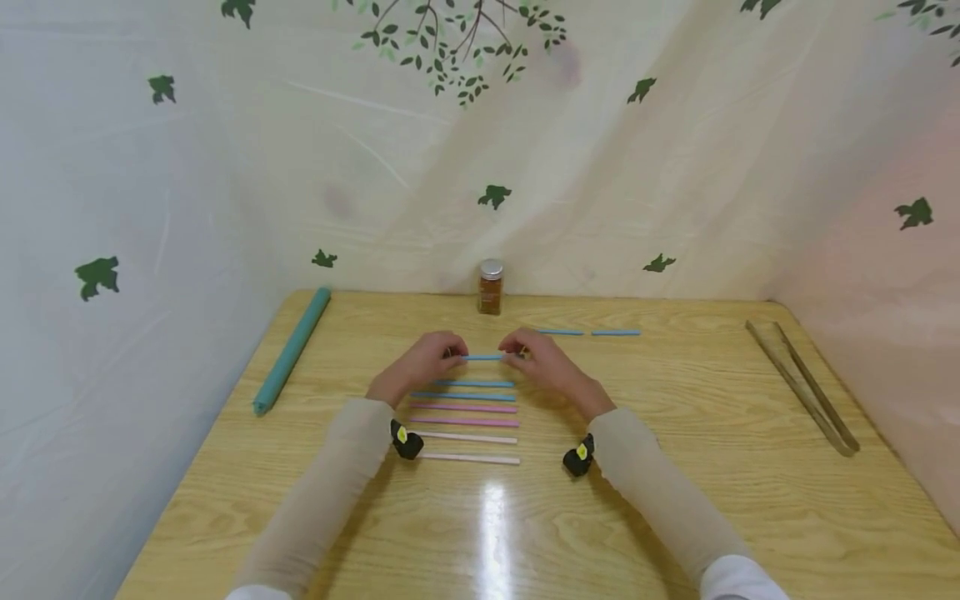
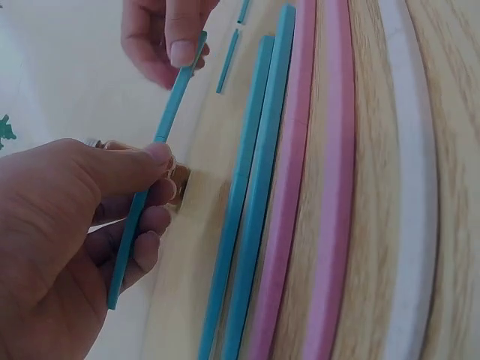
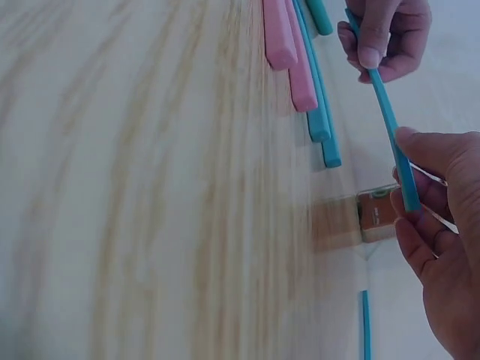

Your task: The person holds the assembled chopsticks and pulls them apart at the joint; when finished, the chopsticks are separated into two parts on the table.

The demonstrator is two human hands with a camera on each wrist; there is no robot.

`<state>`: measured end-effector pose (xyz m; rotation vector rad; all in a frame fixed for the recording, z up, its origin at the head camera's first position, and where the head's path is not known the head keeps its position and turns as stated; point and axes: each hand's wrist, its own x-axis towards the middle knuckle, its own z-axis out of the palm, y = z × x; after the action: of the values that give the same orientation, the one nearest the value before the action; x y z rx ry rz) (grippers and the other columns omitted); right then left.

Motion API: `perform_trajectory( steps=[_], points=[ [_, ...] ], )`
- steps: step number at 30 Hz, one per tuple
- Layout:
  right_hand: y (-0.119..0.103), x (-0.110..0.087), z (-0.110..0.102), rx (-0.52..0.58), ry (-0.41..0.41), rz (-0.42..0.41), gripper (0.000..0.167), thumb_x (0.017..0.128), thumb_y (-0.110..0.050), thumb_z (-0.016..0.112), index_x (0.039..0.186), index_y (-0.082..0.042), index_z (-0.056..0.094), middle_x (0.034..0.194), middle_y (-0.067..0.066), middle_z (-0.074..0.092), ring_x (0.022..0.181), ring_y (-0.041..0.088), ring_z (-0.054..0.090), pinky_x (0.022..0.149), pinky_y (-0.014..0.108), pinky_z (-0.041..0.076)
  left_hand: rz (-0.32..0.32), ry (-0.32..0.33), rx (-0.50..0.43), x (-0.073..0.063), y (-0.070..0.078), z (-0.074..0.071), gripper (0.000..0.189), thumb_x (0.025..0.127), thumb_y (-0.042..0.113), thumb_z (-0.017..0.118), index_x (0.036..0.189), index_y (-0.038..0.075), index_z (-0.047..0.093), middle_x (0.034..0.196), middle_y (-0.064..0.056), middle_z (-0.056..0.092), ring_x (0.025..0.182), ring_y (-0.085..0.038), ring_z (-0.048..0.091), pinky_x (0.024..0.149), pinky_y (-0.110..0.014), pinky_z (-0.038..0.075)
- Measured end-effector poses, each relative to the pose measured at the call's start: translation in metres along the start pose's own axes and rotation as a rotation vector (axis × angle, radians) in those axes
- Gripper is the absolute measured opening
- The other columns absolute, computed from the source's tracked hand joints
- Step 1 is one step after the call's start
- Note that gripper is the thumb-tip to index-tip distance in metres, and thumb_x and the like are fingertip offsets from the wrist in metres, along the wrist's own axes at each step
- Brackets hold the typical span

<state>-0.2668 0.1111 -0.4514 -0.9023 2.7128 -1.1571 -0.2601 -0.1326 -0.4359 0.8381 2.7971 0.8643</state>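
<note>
Both hands hold a thin blue stick (image 1: 483, 357) above the table, behind the row of sticks. My left hand (image 1: 435, 357) pinches its left part between thumb and fingers. At the other end, the thumb and fingers of my right hand (image 1: 546, 358) grip it. A faint line crosses this stick (image 2: 171, 112) near the left thumb in the left wrist view. In front of the hands lie two blue sticks (image 1: 480, 384), two pink sticks (image 1: 480, 409) and two white sticks (image 1: 480, 458), roughly parallel. Two shorter blue sticks (image 1: 617, 332) lie end to end, apart, behind the right hand.
A jar with a silver lid (image 1: 491, 287) stands at the table's back edge near the wall cloth (image 1: 405, 200). A green roll (image 1: 292, 350) lies along the left side. Long brown tongs or a folded strip (image 1: 806, 387) lie on the right. The table (image 1: 720, 500) is wooden.
</note>
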Motion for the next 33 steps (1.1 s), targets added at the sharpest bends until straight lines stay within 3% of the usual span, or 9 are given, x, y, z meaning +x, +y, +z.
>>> perform_trajectory(
  steps=[6, 22, 29, 33],
  points=[
    [-0.007, 0.005, 0.005, -0.029, -0.027, -0.081, 0.020, 0.093, -0.020, 0.063, 0.107, -0.006, 0.065, 0.101, 0.006, 0.064, 0.090, 0.017, 0.058, 0.081, 0.034, 0.049, 0.042, -0.005, 0.003, 0.004, 0.006, 0.003, 0.010, 0.093, 0.015, 0.062, 0.095, 0.006, 0.067, 0.090, -0.005, 0.065, 0.083, -0.015, 0.058, 0.078, -0.032, 0.048],
    [-0.014, 0.007, 0.010, -0.101, -0.015, -0.125, 0.011, 0.093, -0.018, 0.063, 0.097, -0.008, 0.068, 0.092, 0.004, 0.066, 0.083, 0.014, 0.059, 0.074, 0.030, 0.050, 0.038, -0.004, 0.040, 0.005, 0.016, 0.003, 0.011, 0.093, 0.015, 0.062, 0.096, 0.005, 0.068, 0.090, -0.005, 0.063, 0.082, -0.015, 0.057, 0.076, -0.030, 0.048],
    [-0.017, 0.007, 0.007, -0.092, -0.017, -0.113, 0.010, 0.094, -0.016, 0.061, 0.095, -0.007, 0.065, 0.092, 0.005, 0.065, 0.082, 0.014, 0.058, 0.075, 0.031, 0.050, 0.063, 0.032, 0.038, 0.005, 0.014, 0.003, 0.011, 0.093, 0.014, 0.061, 0.095, 0.006, 0.068, 0.090, -0.005, 0.063, 0.082, -0.015, 0.057, 0.075, -0.030, 0.048],
    [-0.016, 0.007, 0.007, -0.088, 0.001, -0.109, 0.009, 0.095, -0.016, 0.060, 0.093, -0.008, 0.064, 0.090, 0.004, 0.063, 0.079, 0.014, 0.056, 0.073, 0.031, 0.049, 0.106, 0.084, 0.036, 0.006, 0.013, 0.003, 0.010, 0.092, 0.013, 0.063, 0.093, 0.005, 0.069, 0.088, -0.005, 0.064, 0.081, -0.016, 0.058, 0.074, -0.031, 0.049]
  ],
)
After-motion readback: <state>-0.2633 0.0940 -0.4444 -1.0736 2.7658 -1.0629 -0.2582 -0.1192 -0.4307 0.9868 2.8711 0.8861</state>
